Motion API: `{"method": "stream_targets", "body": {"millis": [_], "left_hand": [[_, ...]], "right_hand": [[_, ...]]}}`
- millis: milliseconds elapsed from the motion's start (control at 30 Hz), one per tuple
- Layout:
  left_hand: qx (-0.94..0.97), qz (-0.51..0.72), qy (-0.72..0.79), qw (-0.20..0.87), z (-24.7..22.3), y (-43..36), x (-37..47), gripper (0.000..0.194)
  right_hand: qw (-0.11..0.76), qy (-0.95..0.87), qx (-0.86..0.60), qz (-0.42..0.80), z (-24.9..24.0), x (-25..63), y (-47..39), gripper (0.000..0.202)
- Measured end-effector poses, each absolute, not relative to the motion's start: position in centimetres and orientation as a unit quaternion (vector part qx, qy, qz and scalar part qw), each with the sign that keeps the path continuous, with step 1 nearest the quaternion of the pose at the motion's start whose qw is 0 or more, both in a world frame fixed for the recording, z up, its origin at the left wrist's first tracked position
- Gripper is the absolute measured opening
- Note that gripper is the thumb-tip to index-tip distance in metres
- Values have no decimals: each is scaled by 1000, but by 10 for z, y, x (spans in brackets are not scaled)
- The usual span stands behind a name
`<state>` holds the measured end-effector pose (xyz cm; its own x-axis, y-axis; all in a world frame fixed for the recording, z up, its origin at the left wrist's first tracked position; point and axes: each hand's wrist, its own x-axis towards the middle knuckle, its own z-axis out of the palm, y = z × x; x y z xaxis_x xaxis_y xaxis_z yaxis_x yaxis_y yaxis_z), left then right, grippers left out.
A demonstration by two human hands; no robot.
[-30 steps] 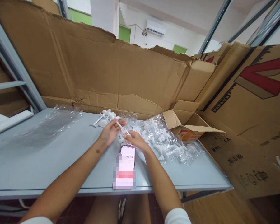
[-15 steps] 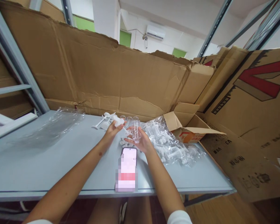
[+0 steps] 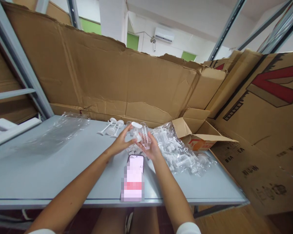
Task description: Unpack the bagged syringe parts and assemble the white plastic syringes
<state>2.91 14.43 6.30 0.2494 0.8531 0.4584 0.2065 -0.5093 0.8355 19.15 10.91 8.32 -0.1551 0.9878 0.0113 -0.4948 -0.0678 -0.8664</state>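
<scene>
At the far left a white frame part (image 3: 14, 128) juts in beside a grey metal post (image 3: 20, 61), and on the grey-blue surface (image 3: 70, 169) a clear plastic sheet or bag (image 3: 61, 131) lies flat. Next, near the back, several white plunger-like parts (image 3: 112, 126) lie in a loose cluster, with a tall cardboard sheet (image 3: 127, 74) standing behind. The left grip (image 3: 120, 143) is closed on a white piece (image 3: 136, 125), its flat rounded end turned up, held above the surface. Below, between the forearms, a phone (image 3: 136, 165) lies near the front edge, with small white parts (image 3: 134, 149) just beyond it. Just right of the white piece, the right grip (image 3: 152, 149) holds a clear ribbed cylinder (image 3: 145, 134) upright, slightly tilted; whether the two pieces touch, I cannot tell. Further right come a clear bag of white and clear parts (image 3: 177, 156), an open cardboard box (image 3: 202, 143) and a large carton with a red mark (image 3: 261, 123)
</scene>
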Motion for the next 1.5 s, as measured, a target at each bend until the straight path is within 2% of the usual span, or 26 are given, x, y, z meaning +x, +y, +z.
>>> {"method": "stream_targets", "body": {"millis": [167, 300, 400, 467, 567, 667, 833, 900, 1267, 1500], "left_hand": [[653, 578, 363, 328, 82, 142, 16, 50], [634, 536, 359, 427, 84, 144, 14, 36], [586, 533, 344, 504, 84, 147, 14, 31], [550, 555, 344, 520, 85, 151, 10, 30], [530, 603, 379, 460, 88, 157, -1, 30], [572, 610, 423, 349, 88, 163, -15, 30], [648, 506, 561, 95, 81, 170, -34, 28], [669, 452, 588, 37, 76, 174, -38, 27], [704, 290, 648, 10, 56, 188, -53, 28], [685, 313, 658, -5, 51, 189, -57, 33]], "right_hand": [[604, -459, -388, 524, 80, 192, 111, 39], [624, -511, -408, 427, 76, 194, 116, 39], [631, -512, -410, 415, 73, 196, 119, 39], [636, -505, -417, 409, 73, 196, 120, 38], [635, -504, -429, 399, 74, 198, 121, 37], [629, -507, -442, 389, 75, 199, 123, 37], [605, -521, -464, 383, 71, 198, 124, 40], [597, -528, -468, 383, 69, 198, 124, 41], [569, -552, -479, 377, 60, 200, 127, 48], [567, -549, -479, 384, 62, 199, 125, 53]]}}
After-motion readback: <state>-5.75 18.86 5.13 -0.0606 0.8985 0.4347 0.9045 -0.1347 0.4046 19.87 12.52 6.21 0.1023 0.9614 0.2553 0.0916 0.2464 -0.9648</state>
